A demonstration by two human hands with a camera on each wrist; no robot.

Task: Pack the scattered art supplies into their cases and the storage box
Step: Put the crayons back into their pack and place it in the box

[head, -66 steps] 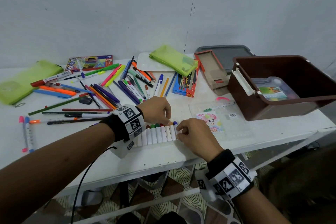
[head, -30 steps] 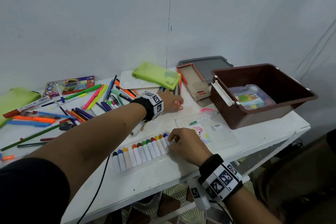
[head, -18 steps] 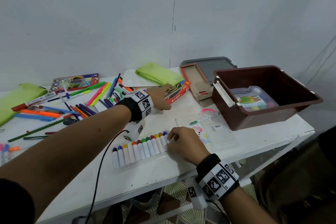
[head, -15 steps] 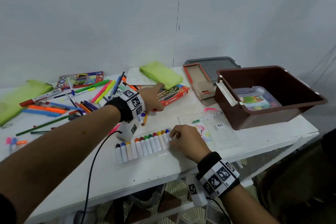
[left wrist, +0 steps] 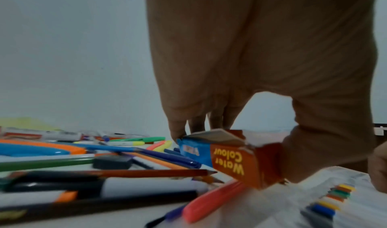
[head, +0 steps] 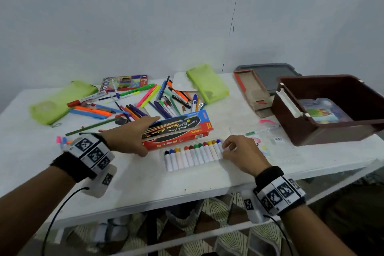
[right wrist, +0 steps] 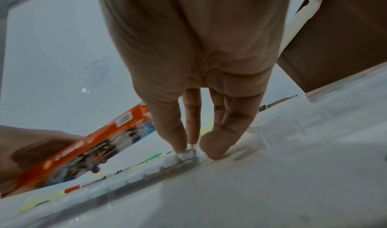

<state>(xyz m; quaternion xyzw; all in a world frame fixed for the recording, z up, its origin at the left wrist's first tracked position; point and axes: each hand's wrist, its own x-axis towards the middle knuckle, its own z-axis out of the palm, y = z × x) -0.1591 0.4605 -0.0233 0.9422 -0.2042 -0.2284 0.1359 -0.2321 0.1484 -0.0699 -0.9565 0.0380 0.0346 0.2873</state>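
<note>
Beside the paint tray [head: 193, 157], pinched by right hand [head: 242, 153], left hand [head: 128, 135] clasps its carton [head: 178, 129]; pens [head: 133, 104] remain unpacked.

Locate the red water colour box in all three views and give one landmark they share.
Head: water colour box at centre, gripped by the left hand.
Left wrist: lower centre-right, its end flap facing the camera.
Right wrist: lower left, tilted.
Shared landmark: the tray of paint tubes.

A white table [head: 145, 176] stands against a pale grey wall [head: 145, 16], patterned floor [head: 218, 235] showing beneath it.
</note>
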